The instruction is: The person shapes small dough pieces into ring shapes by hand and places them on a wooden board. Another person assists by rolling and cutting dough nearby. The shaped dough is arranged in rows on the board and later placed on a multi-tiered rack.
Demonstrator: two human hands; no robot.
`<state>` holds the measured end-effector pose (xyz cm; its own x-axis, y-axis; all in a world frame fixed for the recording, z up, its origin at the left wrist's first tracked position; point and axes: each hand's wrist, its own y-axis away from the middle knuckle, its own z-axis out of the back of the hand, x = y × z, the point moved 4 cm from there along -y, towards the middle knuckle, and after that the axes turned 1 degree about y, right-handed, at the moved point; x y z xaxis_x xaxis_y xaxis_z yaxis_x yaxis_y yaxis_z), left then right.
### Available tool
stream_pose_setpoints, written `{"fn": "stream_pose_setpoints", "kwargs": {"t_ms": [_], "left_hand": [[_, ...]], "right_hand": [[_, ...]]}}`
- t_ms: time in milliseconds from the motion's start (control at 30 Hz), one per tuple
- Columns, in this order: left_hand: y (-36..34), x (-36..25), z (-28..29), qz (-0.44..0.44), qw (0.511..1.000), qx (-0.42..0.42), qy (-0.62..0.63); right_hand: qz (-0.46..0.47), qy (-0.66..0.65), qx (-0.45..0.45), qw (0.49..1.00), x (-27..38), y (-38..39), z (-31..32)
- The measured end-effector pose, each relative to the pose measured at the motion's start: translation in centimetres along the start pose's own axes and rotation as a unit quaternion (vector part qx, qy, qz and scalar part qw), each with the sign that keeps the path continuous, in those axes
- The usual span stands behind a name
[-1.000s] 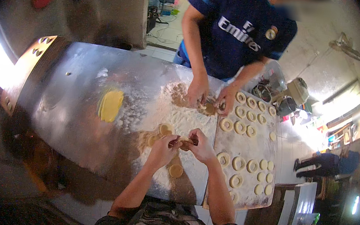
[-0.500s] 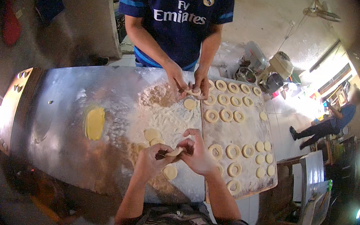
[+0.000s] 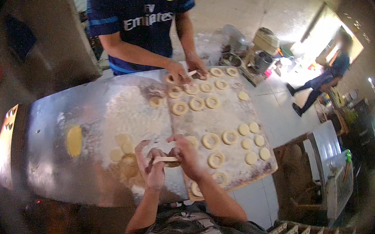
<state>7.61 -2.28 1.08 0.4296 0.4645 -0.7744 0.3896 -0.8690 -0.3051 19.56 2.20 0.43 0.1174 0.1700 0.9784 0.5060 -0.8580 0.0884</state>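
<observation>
A pale dough ring [image 3: 165, 159], seen nearly edge-on, is stretched between my two hands above the near part of the floured table. My left hand [image 3: 153, 170] has its inner fingers closed on the ring's left side, while its outer fingers stick out. My right hand [image 3: 188, 157] grips the other side, over the left edge of the wooden board [image 3: 255, 164]. Several shaped dough rings [image 3: 211, 141] lie on that board. Flat dough discs [image 3: 127, 147] rest on the table just left of my left hand.
Across the metal table [image 3: 54, 162], a co-worker's hands [image 3: 180, 73] hold another piece of dough over the board. A yellow lump of fat [image 3: 74, 141] sits to the left, beside scattered flour [image 3: 137, 116]. Small dough rounds [image 3: 246, 143] line the board's right. Mixers [image 3: 263, 45] stand behind.
My view has swung to the right. My hands have moved toward the board with the dough, now spread as a ring between them. The co-worker's hands have shifted over the board with their dough.
</observation>
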Motion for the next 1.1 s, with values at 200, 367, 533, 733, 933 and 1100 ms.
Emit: {"fn": "stream_pose_setpoints", "kwargs": {"t_ms": [200, 367, 533, 733, 933, 1100], "left_hand": [[4.9, 2.6, -6.3, 0.023, 0.939, 0.038, -0.340], [7.1, 4.9, -11.9, -0.064, 0.898, 0.114, -0.421], [8.9, 6.8, -15.6, -0.045, 0.872, 0.170, -0.457], [10.3, 8.0, -19.8, -0.014, 0.860, 0.218, -0.462], [12.0, 10.2, -21.3, -0.010, 0.862, 0.233, -0.449], [13.1, 11.0, -21.7, 0.119, 0.865, 0.252, -0.417]], "right_hand": [[-0.009, -0.259, -0.082, 0.962, 1.6, 6.1, 4.3], [0.000, -0.060, -0.048, 0.997, 0.3, 10.0, 9.5], [0.056, -0.202, -0.148, 0.967, 2.3, 14.6, 12.6], [0.025, 0.017, -0.137, 0.990, 2.2, 16.4, 15.3], [0.014, -0.086, -0.159, 0.983, 1.9, 19.0, 18.4], [0.054, -0.159, -0.212, 0.963, -1.1, 19.5, 21.5]]}}
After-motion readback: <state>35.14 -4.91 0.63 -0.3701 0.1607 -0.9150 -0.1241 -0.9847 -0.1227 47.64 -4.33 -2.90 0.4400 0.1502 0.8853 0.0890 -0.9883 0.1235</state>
